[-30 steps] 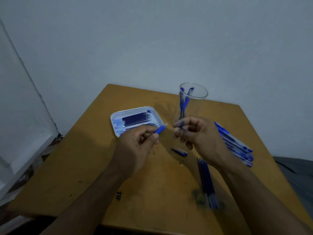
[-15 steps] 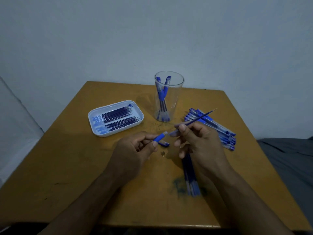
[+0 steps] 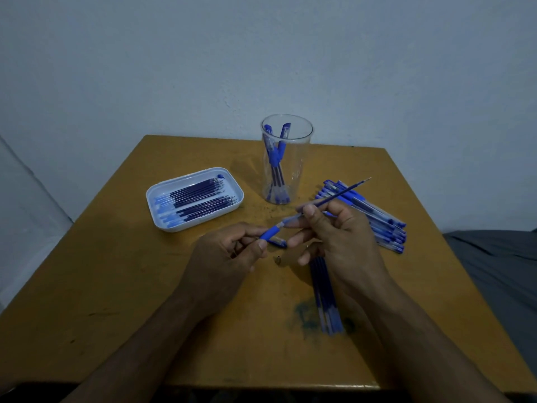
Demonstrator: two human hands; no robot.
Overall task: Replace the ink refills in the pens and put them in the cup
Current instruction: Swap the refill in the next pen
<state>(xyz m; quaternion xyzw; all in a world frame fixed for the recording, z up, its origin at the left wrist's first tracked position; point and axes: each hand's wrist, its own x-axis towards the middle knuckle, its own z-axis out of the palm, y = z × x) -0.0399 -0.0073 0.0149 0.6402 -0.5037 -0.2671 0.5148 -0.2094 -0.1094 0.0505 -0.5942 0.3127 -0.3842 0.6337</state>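
Note:
My left hand (image 3: pixel 226 254) grips a pen barrel (image 3: pixel 268 233) by its blue grip. My right hand (image 3: pixel 340 237) pinches a thin blue refill (image 3: pixel 343 193) whose tip points up and to the right, its rear end near the barrel's mouth. A clear cup (image 3: pixel 286 161) holding two or three pens stands at the back of the table. A white tray (image 3: pixel 162 193) at the left holds several refills. A pile of pens (image 3: pixel 377 222) lies at the right. A blue cap (image 3: pixel 277 242) and a small tip piece (image 3: pixel 279 259) lie between my hands.
The wooden table (image 3: pixel 116 286) has a bundle of several refills (image 3: pixel 327 301) lying by my right wrist, over a dark ink stain. A grey wall stands behind the table. Grey fabric (image 3: pixel 494 257) lies off the table's right edge.
The view has swung down and left. My right hand has drawn the refill out of the barrel and up to the right; my left hand has kept hold of the barrel.

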